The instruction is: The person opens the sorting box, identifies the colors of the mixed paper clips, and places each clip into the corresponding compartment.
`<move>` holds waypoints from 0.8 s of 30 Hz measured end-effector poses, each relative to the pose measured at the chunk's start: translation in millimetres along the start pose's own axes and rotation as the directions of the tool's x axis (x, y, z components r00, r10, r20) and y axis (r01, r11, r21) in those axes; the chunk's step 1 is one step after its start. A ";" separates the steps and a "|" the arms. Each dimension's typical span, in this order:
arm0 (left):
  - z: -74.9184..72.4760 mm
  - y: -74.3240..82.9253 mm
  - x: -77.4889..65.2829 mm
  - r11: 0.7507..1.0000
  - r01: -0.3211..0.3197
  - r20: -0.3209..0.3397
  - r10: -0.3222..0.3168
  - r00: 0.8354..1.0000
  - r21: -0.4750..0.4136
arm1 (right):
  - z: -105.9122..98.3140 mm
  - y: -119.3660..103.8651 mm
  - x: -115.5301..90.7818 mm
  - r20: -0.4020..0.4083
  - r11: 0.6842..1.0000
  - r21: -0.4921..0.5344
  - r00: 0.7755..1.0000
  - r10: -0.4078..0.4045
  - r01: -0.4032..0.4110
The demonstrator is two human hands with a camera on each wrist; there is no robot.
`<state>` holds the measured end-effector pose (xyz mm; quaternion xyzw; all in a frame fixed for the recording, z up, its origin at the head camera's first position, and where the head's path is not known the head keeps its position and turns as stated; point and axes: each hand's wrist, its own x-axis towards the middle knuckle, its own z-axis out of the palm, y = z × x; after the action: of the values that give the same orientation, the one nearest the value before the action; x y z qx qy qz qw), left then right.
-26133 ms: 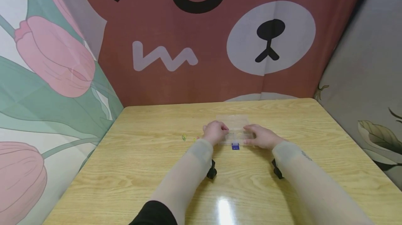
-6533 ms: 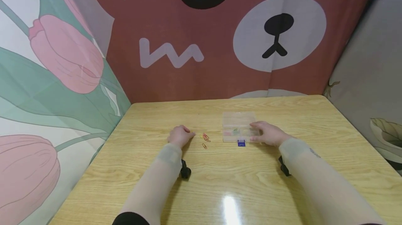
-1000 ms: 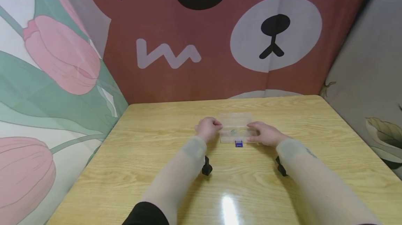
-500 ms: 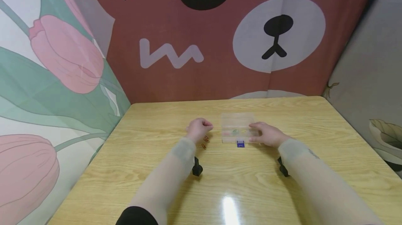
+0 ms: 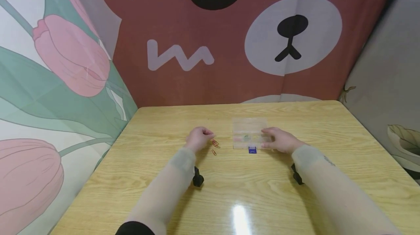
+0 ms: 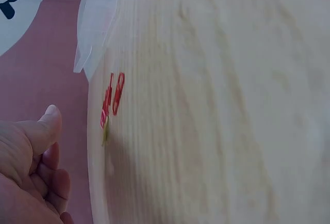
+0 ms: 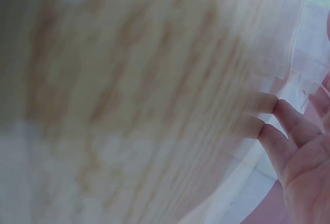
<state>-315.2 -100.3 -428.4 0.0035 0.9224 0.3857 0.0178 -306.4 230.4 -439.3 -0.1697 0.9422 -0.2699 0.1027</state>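
Note:
My left hand point(image 5: 198, 138) hovers by several paper clips point(image 5: 215, 144) on the table. In the left wrist view its thumb is extended and the fingers are loosely curled, with nothing visible between them. The clips there are red point(image 6: 118, 94), plus a yellow paper clip point(image 6: 105, 132). My right hand point(image 5: 281, 140) grips the right side of a clear plastic box point(image 5: 236, 147), thumb in front and fingers behind. The box's lid point(image 5: 248, 125) is folded back; its blue latch point(image 5: 252, 150) faces me. Green clips point(image 5: 247, 137) lie in a middle compartment, with pinkish and yellow ones beside them.
The wooden table point(image 5: 249, 180) ends at a hanging cloth with a bear print point(image 5: 183, 85). Printed fabric point(image 5: 72, 114) closes off the left side and a pale sheet point(image 5: 377, 82) the right. A black wrist camera point(image 5: 198, 177) sits under my left wrist.
A second ago my left hand was at the box's left edge; it has moved left, back to the clips. My right hand stays at the box. Since much earlier, green clips have come into the box.

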 end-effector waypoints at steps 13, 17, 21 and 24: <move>-4.9 -27.6 -5.8 1.000 -0.015 0.076 0.014 0.997 0.006 | -0.7 -0.6 -0.5 0.014 1.000 0.026 1.000 0.012 -0.013; -5.0 -29.9 -9.7 0.999 -0.035 0.153 0.039 0.987 -0.028 | -0.5 0.4 0.0 0.014 1.000 0.019 1.000 0.012 -0.012; -5.1 -30.3 -13.4 0.997 -0.036 0.235 0.050 0.971 -0.063 | -0.9 -0.5 -0.5 0.016 1.000 0.021 1.000 0.012 -0.012; -4.3 -32.0 -13.4 0.996 -0.048 0.282 0.069 0.957 -0.081 | -0.8 -1.1 -0.6 0.015 1.000 0.019 1.000 0.010 -0.010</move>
<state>-301.7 -126.1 -447.7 0.0858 0.8950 0.4150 0.1388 -305.8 230.1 -438.0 -0.1661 0.9397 -0.2769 0.1127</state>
